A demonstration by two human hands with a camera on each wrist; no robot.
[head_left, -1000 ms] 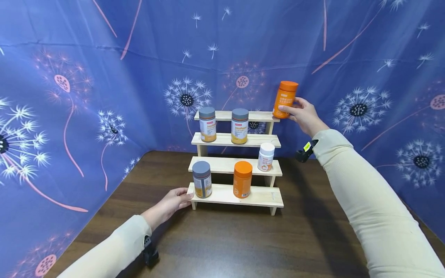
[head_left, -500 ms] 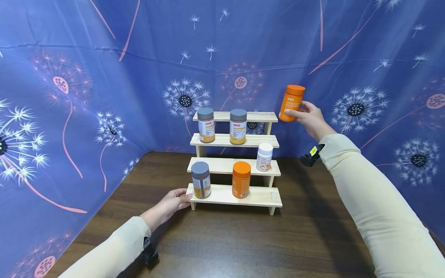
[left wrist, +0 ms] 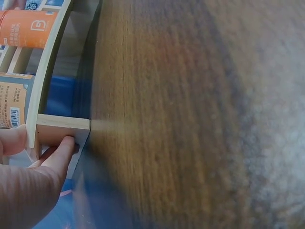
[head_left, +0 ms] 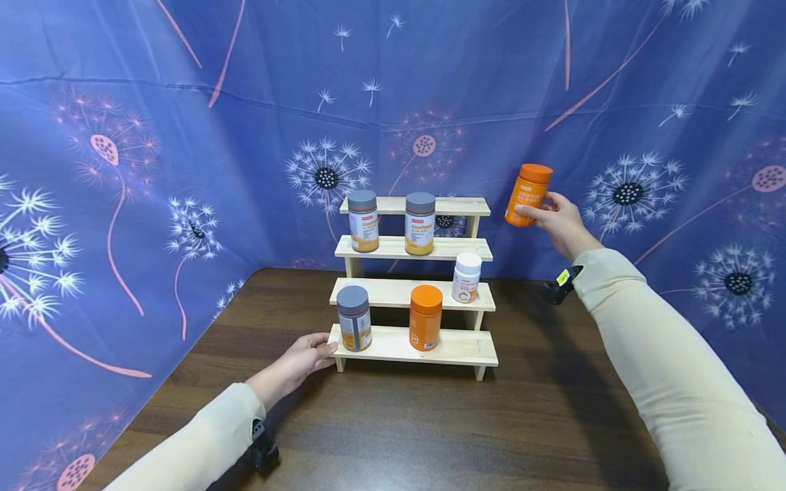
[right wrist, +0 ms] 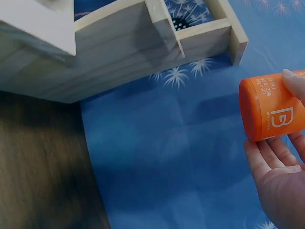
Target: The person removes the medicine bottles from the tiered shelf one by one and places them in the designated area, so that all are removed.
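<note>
My right hand (head_left: 561,221) grips an orange bottle (head_left: 529,194) in the air, right of the top shelf and slightly tilted. In the right wrist view the same bottle (right wrist: 271,106) sits between thumb and fingers. My left hand (head_left: 307,358) holds the left end of the wooden step rack (head_left: 460,346); in the left wrist view thumb and fingers pinch its lowest board at the leg (left wrist: 64,129). On the bottom step stand a grey-capped bottle (head_left: 355,319) and another orange bottle (head_left: 426,318).
A small white bottle (head_left: 467,277) stands at the right of the second step. Two grey-capped bottles (head_left: 364,221) stand on the third step. A blue dandelion-print cloth (head_left: 245,157) hangs behind the brown wooden table (head_left: 393,429).
My right hand has carried the orange bottle away from the top shelf's right end, rightward and a little down. My left hand keeps its hold on the rack.
</note>
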